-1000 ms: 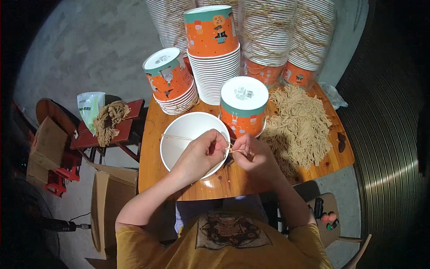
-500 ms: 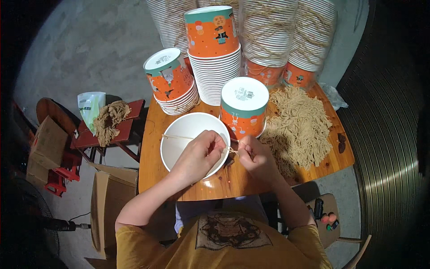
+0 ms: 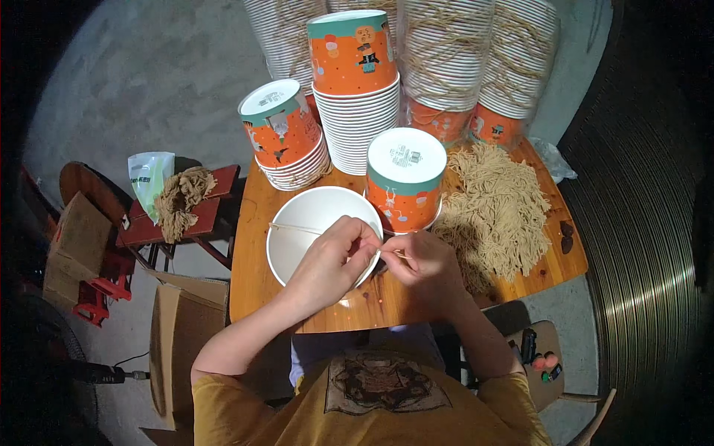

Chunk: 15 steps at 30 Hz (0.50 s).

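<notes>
A white paper tub [image 3: 301, 256] sits mouth up at the table's near middle. A thin beige string [image 3: 294, 227] stretches from its left rim across the opening to my left hand [image 3: 335, 260], which lies over the tub's right part with thumb and forefinger pinched on the string. My right hand [image 3: 425, 266], just right of the rim, pinches the string close to the left fingertips, and a short end shows by its fingers. How the strands cross between the fingertips is hidden. Behind my right hand stands an upside-down orange and green tub [image 3: 401, 201].
A loose heap of beige strings [image 3: 498, 212] covers the right of the wooden table [image 3: 335, 321]. Nested tubs [image 3: 355, 123] stand tall at the back, with a shorter stack [image 3: 286, 141] to the left. Bagged stacks [image 3: 446, 59] rise behind. An open cardboard box [image 3: 186, 334] stands lower left.
My right hand has moved slightly left and its fingers now meet my left fingertips at the tub's rim. The gap between the hands has closed. My left hand has barely moved.
</notes>
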Tool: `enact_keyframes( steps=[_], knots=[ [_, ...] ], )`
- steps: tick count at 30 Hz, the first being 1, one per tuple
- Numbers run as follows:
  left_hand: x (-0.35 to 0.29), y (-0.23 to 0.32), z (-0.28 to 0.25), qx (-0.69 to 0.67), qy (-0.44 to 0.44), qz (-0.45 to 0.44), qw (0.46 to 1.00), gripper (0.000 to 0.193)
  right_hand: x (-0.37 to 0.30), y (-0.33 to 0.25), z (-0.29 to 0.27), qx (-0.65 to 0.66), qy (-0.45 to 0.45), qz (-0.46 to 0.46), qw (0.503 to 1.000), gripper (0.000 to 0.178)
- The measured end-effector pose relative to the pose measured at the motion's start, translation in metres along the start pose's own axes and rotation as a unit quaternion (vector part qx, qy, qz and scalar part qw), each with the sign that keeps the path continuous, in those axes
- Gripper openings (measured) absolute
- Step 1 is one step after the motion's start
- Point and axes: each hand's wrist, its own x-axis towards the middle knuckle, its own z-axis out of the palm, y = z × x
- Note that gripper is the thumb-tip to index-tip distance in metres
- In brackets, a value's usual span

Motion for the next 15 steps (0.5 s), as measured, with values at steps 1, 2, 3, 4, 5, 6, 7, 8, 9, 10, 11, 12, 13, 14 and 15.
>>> enact_keyframes(
  steps=[1, 2, 3, 4, 5, 6, 7, 8, 9, 10, 11, 12, 13, 14, 15],
  knots=[
    [0.0, -0.005, 0.001, 0.018, 0.008, 0.02, 1.0, 0.009, 0.0, -0.001, 0.0, -0.013, 0.004, -0.006, 1.0, 0.019],
    [0.0, -0.008, 0.002, 0.037, 0.017, 0.041, 0.998, 0.01, 0.001, -0.002, 0.0, -0.012, 0.004, -0.006, 1.0, 0.019],
    [-0.001, -0.007, 0.002, 0.037, 0.018, 0.04, 0.998, 0.01, 0.002, -0.005, -0.002, -0.034, -0.001, -0.012, 0.999, 0.02],
    [0.0, -0.005, 0.002, 0.034, 0.016, 0.046, 0.998, 0.009, 0.003, -0.007, -0.003, -0.057, -0.005, -0.017, 0.998, 0.02],
    [0.0, -0.004, 0.003, 0.032, 0.015, 0.052, 0.998, 0.008, 0.003, -0.009, -0.004, -0.057, -0.006, -0.017, 0.998, 0.02],
    [0.001, -0.006, 0.003, 0.031, 0.014, 0.052, 0.998, 0.008, 0.002, -0.01, -0.004, -0.091, -0.016, -0.015, 0.996, 0.02],
    [0.0, -0.008, 0.003, 0.055, 0.023, 0.072, 0.996, 0.009, 0.002, -0.012, -0.005, -0.124, -0.026, -0.014, 0.992, 0.02],
    [0.0, -0.01, 0.003, 0.079, 0.032, 0.092, 0.992, 0.01, 0.002, -0.012, -0.004, -0.124, -0.026, -0.014, 0.992, 0.02],
    [0.0, -0.009, 0.003, 0.079, 0.033, 0.092, 0.992, 0.01, 0.002, -0.013, -0.004, -0.132, -0.027, -0.019, 0.991, 0.019],
    [-0.001, -0.008, 0.003, 0.087, 0.043, 0.089, 0.991, 0.01, 0.002, -0.013, -0.004, -0.14, -0.028, -0.024, 0.989, 0.019],
    [-0.001, -0.008, 0.003, 0.095, 0.053, 0.087, 0.99, 0.009, 0.002, -0.012, -0.003, -0.14, -0.029, -0.025, 0.989, 0.019],
    [-0.002, -0.009, 0.003, 0.095, 0.054, 0.086, 0.99, 0.009, 0.0, -0.01, -0.001, -0.144, -0.019, -0.03, 0.989, 0.019],
    [-0.001, -0.012, 0.003, 0.111, 0.054, 0.094, 0.988, 0.01, 0.0, -0.008, 0.0, -0.149, -0.009, -0.036, 0.988, 0.019],
    [0.0, -0.013, 0.002, 0.127, 0.054, 0.101, 0.985, 0.01, -0.001, -0.008, 0.0, -0.149, -0.01, -0.037, 0.988, 0.019],
    [0.0, -0.013, 0.0, 0.127, 0.054, 0.101, 0.985, 0.01, -0.002, -0.007, 0.0, -0.089, -0.018, 0.003, 0.996, 0.019]
  ],
)
